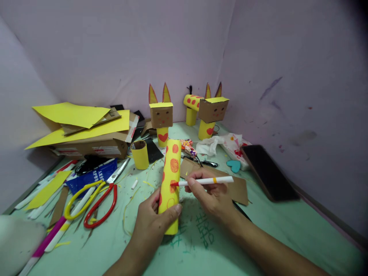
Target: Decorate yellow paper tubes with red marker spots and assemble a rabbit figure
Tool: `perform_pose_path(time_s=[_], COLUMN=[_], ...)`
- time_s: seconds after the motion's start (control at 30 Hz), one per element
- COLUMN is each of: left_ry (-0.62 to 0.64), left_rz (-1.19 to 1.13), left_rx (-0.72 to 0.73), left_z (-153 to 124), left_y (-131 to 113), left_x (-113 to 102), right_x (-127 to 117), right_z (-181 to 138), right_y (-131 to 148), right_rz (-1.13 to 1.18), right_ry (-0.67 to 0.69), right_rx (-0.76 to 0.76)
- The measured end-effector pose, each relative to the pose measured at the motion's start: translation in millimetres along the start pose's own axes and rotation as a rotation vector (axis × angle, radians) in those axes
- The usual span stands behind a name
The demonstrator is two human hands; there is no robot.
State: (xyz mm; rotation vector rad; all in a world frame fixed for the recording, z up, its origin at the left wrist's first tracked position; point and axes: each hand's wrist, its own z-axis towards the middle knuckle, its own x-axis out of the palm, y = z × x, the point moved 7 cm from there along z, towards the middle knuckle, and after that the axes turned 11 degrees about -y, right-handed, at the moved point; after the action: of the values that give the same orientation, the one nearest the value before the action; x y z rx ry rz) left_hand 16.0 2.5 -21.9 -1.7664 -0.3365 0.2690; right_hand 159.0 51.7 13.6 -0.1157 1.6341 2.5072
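My left hand (155, 216) is wrapped round the lower part of a yellow paper-covered tube (170, 153), which stands tilted slightly away over the table. Red-orange spots run up the tube; the lowest one facing me is only an outline. In my right hand (211, 193) is a white marker (207, 181) with an orange band, held between thumb and fingers. Its red tip touches a spot midway along the tube. A short yellow tube (140, 155) stands open-topped to the left of the long one.
Behind stand two cardboard-headed animal figures (161, 115) (213, 110) with yellow bodies. Scissors (110, 188), several markers and a blue packet (92, 178) lie left, before a cardboard box (94, 147) bearing yellow sheets (71, 114). A phone (268, 172) and a blue heart (234, 165) lie right.
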Motion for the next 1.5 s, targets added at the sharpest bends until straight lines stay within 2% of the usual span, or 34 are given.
perform_pose_path(time_s=[0.17,0.33,0.53,0.73,0.9,1.5], left_ry=[0.009,0.015,0.040,0.043,0.046,0.041], left_rz=[-0.037,-0.028,-0.079,-0.065,-0.076,-0.079], left_rx=[-0.029,-0.051,-0.072,-0.072,-0.069,-0.071], left_z=[0.0,-1.4,-0.5,-0.6,-0.4,-0.5], left_y=[1.0,1.9,3.8,3.4,3.4,3.9], left_x=[0.7,1.0,1.4,1.0,1.0,0.8], right_x=[1.7,-3.4,-0.2,-2.1,-1.4,-3.1], right_z=[0.2,4.0,4.7,5.9,5.7,5.7], right_y=[0.7,-1.4,-0.7,-2.5,-1.7,-1.9], right_rz=[0.011,0.057,0.083,0.113,0.090,0.103], right_ry=[0.045,-0.028,-0.004,-0.047,-0.015,-0.028], right_rx=[0.014,0.078,0.096,0.120,0.109,0.104])
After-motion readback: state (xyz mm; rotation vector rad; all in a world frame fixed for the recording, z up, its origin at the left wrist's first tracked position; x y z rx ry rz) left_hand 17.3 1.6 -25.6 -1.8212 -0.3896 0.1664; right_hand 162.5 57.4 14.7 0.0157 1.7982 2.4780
